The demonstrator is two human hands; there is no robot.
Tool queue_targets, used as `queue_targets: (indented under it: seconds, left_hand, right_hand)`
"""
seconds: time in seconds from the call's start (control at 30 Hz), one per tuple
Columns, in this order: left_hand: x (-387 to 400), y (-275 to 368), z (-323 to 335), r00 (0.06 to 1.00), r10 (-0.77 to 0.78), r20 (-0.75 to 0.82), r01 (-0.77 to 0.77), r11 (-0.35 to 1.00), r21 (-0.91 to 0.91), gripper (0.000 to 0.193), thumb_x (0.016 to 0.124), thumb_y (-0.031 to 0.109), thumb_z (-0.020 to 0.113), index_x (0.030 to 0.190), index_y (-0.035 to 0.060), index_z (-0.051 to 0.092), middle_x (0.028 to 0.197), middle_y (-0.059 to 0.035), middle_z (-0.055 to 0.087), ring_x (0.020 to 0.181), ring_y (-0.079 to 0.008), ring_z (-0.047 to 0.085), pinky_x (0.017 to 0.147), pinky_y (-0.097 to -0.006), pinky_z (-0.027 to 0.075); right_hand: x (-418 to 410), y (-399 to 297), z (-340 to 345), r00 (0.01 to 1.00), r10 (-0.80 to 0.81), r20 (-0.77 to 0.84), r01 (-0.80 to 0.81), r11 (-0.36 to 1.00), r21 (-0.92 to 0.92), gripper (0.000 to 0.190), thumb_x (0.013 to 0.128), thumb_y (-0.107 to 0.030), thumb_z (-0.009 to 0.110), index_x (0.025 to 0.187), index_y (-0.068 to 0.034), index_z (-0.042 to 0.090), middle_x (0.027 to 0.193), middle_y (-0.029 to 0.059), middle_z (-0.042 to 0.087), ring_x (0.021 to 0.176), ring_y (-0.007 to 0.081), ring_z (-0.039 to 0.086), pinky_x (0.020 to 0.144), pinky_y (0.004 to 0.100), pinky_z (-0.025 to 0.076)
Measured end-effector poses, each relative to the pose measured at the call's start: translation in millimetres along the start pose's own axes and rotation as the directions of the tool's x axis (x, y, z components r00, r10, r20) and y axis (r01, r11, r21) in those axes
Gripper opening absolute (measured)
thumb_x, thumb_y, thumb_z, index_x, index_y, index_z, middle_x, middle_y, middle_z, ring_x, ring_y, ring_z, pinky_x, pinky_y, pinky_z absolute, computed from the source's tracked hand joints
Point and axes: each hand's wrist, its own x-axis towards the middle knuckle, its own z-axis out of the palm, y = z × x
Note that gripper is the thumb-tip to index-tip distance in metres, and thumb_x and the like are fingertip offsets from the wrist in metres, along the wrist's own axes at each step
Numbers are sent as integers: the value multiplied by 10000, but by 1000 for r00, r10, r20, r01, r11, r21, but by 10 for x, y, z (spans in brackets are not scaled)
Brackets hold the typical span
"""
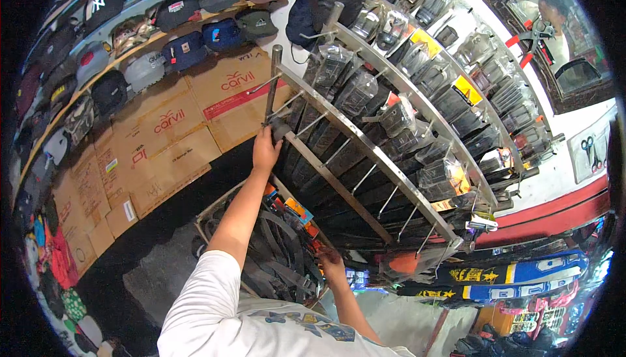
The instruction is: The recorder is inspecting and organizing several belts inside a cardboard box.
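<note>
My left hand is wrapped around the upright post of a metal display rack, beside a dark joint where a lower bar meets it. Several bare metal hooks stick out of the rack's front rail. Below, a box holds a tangle of black belts, some with orange and blue tags. Down at the right end of these belts is my right hand. Its fingers are in shadow, and whether they hold anything is unclear.
Behind the front rail, belts with buckles in clear plastic hang in rows. Cardboard cartons line the left, under shelves of caps. A framed mirror reflects a person. Blue and black scarves lie at the right.
</note>
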Motion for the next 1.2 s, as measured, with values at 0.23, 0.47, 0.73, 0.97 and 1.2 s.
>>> queue_targets:
  seconds: [0.23, 0.47, 0.73, 0.97, 1.2]
  left_hand:
    - [-119, -209, -2, 994, -45, 103, 48, 998, -26, 419, 799, 99, 786, 1166, 31, 595, 1132, -204, 638, 1106, -424, 607, 943, -481, 506]
    - [-84, -474, -37, 985, -29, 171, 31, 1000, -5, 441, 814, 124, 794, 1209, 11, 632, 1207, -228, 666, 1156, -410, 626, 966, -449, 505]
    - [-50, -256, 12, 984, -88, 153, 90, 996, -8, 370, 834, 138, 781, 1163, 39, 647, 1125, -183, 659, 1096, -394, 633, 924, -461, 518]
    - [-82, -82, 133, 991, -127, 43, 116, 974, 192, 420, 801, 235, 831, 1141, 74, 642, 1110, -145, 651, 1089, -375, 627, 883, -491, 510]
    - [-70, 39, 158, 997, -25, -75, 39, 983, 179, 410, 823, 224, 812, 1147, 56, 626, 1105, -158, 653, 1074, -381, 633, 878, -500, 503]
  right_hand:
    - [32, 130, -14, 995, -100, -2, 99, 993, -59, 299, 971, -162, 646, 1246, -48, 617, 1098, 66, 698, 894, 157, 677, 760, 296, 523]
    - [138, 56, 38, 998, 8, 62, 4, 983, -182, 395, 998, -178, 618, 1362, -25, 610, 1324, 116, 667, 1244, 249, 606, 1074, 375, 442]
    - [93, 177, 28, 997, 15, 82, -14, 1000, -15, 390, 975, -173, 641, 1341, -41, 623, 1308, 118, 674, 1238, 233, 608, 1057, 363, 452]
    - [17, 313, -32, 999, -24, 27, 27, 993, -116, 235, 966, -81, 675, 1189, -39, 614, 1003, 47, 696, 891, 146, 654, 773, 301, 519]
    - [-35, 419, -146, 995, -74, -67, 68, 994, -80, 188, 982, -148, 679, 1136, -47, 643, 983, 31, 699, 864, 137, 641, 739, 304, 512]
